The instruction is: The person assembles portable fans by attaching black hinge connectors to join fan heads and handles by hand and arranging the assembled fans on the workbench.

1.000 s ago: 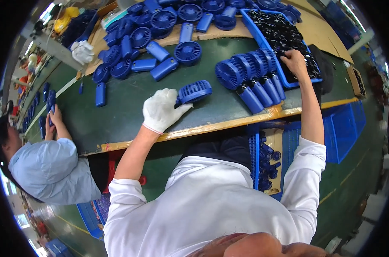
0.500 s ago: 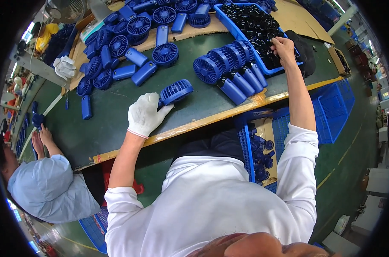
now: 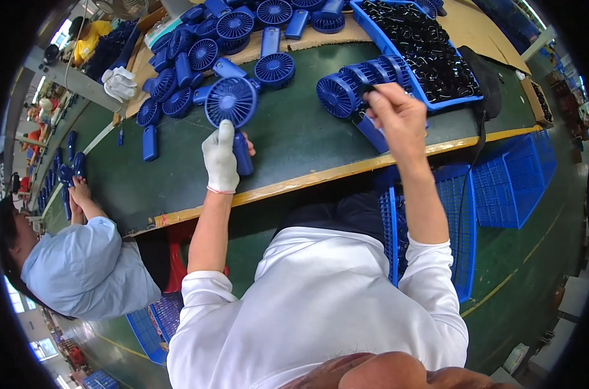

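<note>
My left hand (image 3: 221, 159), in a white glove, grips a blue handheld fan (image 3: 231, 102) by its handle, thumb along the front below the round grille. The fan stands upright above the green table. My bare right hand (image 3: 401, 122) pinches a small black part (image 3: 367, 91), its exact kind too small to make out. That hand is over a row of blue fans (image 3: 336, 97) lined up on the table, hiding most of their handles. Behind it is a blue tray (image 3: 455, 103) heaped with black parts (image 3: 430, 55) that have shiny metal bits.
A pile of blue fans (image 3: 236, 26) lies on cardboard at the back left. White gloves (image 3: 119, 83) hang near a post. Blue crates (image 3: 511, 178) stand below the table at right. Another person in a light blue shirt (image 3: 80, 266) works at the left.
My right hand has come left from the tray with the black part. The fan in my left hand has turned from tilted sideways to upright, grille toward me.
</note>
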### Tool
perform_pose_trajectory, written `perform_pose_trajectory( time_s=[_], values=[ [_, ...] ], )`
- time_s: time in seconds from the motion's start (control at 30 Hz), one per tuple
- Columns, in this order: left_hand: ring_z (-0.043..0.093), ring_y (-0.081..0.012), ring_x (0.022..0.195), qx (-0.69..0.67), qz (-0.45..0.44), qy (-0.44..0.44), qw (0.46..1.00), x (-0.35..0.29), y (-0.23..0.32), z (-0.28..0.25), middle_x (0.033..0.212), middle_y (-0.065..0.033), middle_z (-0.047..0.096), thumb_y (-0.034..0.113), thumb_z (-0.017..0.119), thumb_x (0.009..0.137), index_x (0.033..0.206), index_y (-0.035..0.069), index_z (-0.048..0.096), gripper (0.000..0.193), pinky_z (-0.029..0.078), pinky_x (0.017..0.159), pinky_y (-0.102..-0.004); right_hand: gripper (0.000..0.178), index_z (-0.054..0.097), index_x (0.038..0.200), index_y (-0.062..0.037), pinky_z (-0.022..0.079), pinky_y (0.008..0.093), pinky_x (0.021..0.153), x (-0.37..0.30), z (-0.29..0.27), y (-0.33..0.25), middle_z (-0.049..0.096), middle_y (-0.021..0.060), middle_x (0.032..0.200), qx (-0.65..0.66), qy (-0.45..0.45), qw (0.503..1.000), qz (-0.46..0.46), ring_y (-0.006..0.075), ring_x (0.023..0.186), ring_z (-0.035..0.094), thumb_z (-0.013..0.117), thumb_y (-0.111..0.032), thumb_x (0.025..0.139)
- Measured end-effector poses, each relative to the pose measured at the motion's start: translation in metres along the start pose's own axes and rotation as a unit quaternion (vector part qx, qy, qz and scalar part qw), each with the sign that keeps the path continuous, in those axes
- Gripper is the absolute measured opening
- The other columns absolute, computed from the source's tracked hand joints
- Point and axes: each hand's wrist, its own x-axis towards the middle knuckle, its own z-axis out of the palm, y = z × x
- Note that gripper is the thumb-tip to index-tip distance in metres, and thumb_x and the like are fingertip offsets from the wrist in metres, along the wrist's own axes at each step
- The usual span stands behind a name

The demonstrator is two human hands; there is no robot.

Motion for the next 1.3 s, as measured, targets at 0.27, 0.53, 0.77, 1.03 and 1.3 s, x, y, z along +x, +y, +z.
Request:
perform_pose_trajectory(
  time_s=[0.27, 0.53, 0.77, 1.03, 1.3],
  values=[
    [0.063, -0.0188, 0.073, -0.247, -0.082, -0.177, 0.949, -0.043, 0.001, 0.061, 0.088, -0.0115, 0.065, 0.037, 0.056, 0.095, 0.111, -0.001, 0.057, 0.041, 0.052, 0.069, -0.0297, 0.013, 0.063, 0.093, 0.0058, 0.049, 0.0261, 0.063, -0.024, 0.067, -0.003, 0.062, 0.0126, 0.096, -0.209, 0.007, 0.917, -0.341, 0.0213, 0.076, 0.061, 0.068, 0.004, 0.081],
    [0.051, -0.0068, 0.074, -0.201, -0.079, -0.131, 0.968, -0.041, -0.029, 0.060, 0.087, 0.0017, 0.058, 0.047, 0.038, 0.102, 0.097, 0.009, 0.059, 0.044, 0.045, 0.065, -0.0257, 0.018, 0.066, 0.083, 0.0009, 0.041, 0.0367, 0.073, -0.037, 0.084, 0.011, 0.059, 0.0075, 0.103, -0.312, -0.054, 0.771, -0.553, 0.0219, 0.083, 0.054, 0.073, -0.009, 0.069],
    [0.060, -0.0129, 0.055, -0.063, -0.071, -0.126, 0.987, -0.045, 0.000, 0.058, 0.068, -0.0059, 0.061, 0.042, 0.062, 0.089, 0.083, 0.001, 0.063, 0.042, 0.049, 0.049, -0.0266, 0.019, 0.062, 0.083, -0.0010, 0.046, 0.0388, 0.071, -0.052, 0.065, 0.024, 0.060, 0.0134, 0.099, -0.265, -0.005, 0.857, -0.442, 0.0288, 0.083, 0.058, 0.073, -0.002, 0.067],
    [0.060, -0.0157, 0.052, -0.118, -0.071, -0.205, 0.969, -0.054, 0.003, 0.061, 0.066, -0.0084, 0.062, 0.031, 0.060, 0.090, 0.081, -0.002, 0.062, 0.034, 0.050, 0.048, -0.0278, 0.044, 0.062, 0.092, 0.0071, 0.044, 0.0215, 0.051, -0.077, 0.074, 0.026, 0.054, 0.0097, 0.098, 0.079, -0.113, 0.990, -0.041, 0.0097, 0.058, 0.053, 0.054, -0.036, 0.099],
    [0.060, -0.0155, 0.055, 0.015, 0.076, -0.222, 0.972, -0.057, -0.011, 0.071, 0.070, -0.0086, 0.062, 0.023, 0.053, 0.092, 0.082, -0.003, 0.062, 0.030, 0.048, 0.050, -0.0278, 0.061, 0.064, 0.096, -0.0012, 0.032, 0.0201, 0.040, -0.082, 0.077, 0.033, 0.049, -0.0019, 0.060, 0.182, -0.145, 0.958, 0.167, 0.0046, 0.046, 0.041, 0.041, -0.058, 0.098]
  ],
)
